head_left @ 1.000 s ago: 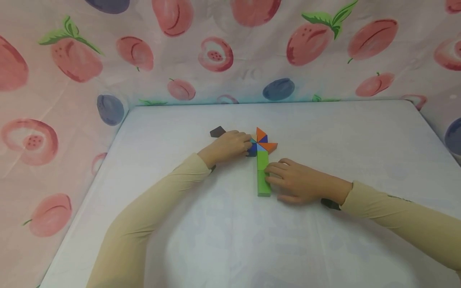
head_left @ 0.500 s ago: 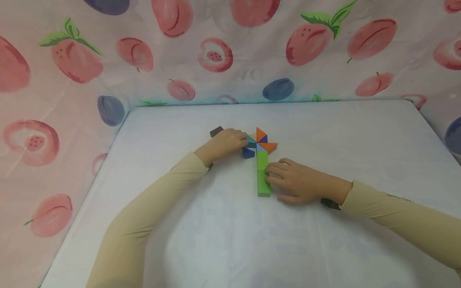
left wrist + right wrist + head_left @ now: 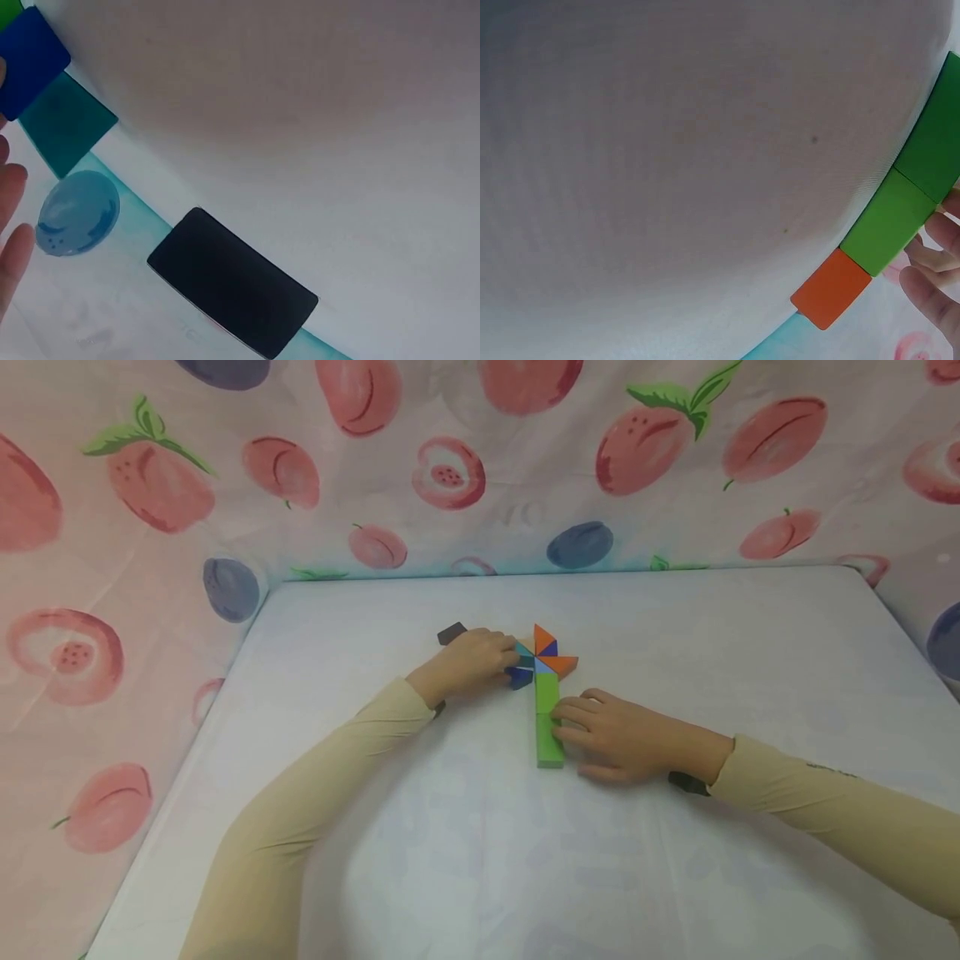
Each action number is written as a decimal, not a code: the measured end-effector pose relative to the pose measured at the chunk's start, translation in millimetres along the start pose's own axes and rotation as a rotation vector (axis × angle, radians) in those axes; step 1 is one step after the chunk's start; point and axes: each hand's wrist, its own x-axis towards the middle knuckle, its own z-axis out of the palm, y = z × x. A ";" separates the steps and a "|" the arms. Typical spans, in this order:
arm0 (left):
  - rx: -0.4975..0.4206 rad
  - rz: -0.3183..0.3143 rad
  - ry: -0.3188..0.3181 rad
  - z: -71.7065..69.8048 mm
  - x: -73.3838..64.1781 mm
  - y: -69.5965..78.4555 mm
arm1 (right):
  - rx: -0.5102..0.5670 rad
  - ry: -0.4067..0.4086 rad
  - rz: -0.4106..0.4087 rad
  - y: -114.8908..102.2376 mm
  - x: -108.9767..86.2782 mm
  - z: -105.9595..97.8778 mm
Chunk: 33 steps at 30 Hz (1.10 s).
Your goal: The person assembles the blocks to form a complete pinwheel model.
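Note:
A pinwheel of coloured triangular blocks lies at mid-table: orange blocks (image 3: pixel 561 666), a teal block (image 3: pixel 525 650), a pale blue one and others. Two green blocks (image 3: pixel 548 739) run end to end below its centre. My left hand (image 3: pixel 468 662) is at the pinwheel's left side, pinching a dark blue block (image 3: pixel 519 678); in the left wrist view, fingertips meet the edge of that dark blue block (image 3: pixel 31 60), beside the teal block (image 3: pixel 67 124). My right hand (image 3: pixel 618 739) rests its loosely bent fingertips along the right side of the green blocks (image 3: pixel 889 221), thumb apart.
A black block (image 3: pixel 452 633) lies just beyond my left hand, separate from the pinwheel. The white tabletop (image 3: pixel 480 860) is backed by a fruit-print cloth (image 3: pixel 517 510), which also hangs along the left side.
My left hand has drawn back slightly left, and the dark blue block has shifted down-left and turned, baring the teal block. In the last half second it has turned a little back. The right hand stays still.

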 end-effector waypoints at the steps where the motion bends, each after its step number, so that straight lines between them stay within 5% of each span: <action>1: 0.007 -0.002 0.001 0.5 0.1 0.3 | 0.001 0.002 -0.001 -0.1 0.1 -0.1; 9: 0.043 -0.033 0.042 1.6 3.7 5.4 | 0.015 0.024 -0.007 -1.6 0.9 -3.2; 21: 0.075 -0.083 0.015 2.9 6.9 7.7 | 0.014 0.008 0.002 -2.1 0.1 -2.3; 29: -0.066 -0.352 0.006 -10.5 -17.7 -33.2 | 0.024 0.007 0.005 -2.8 0.5 -1.2; 33: -0.087 -0.429 -0.070 -4.7 -31.6 -53.8 | 0.014 -0.003 0.012 -2.3 0.1 -0.5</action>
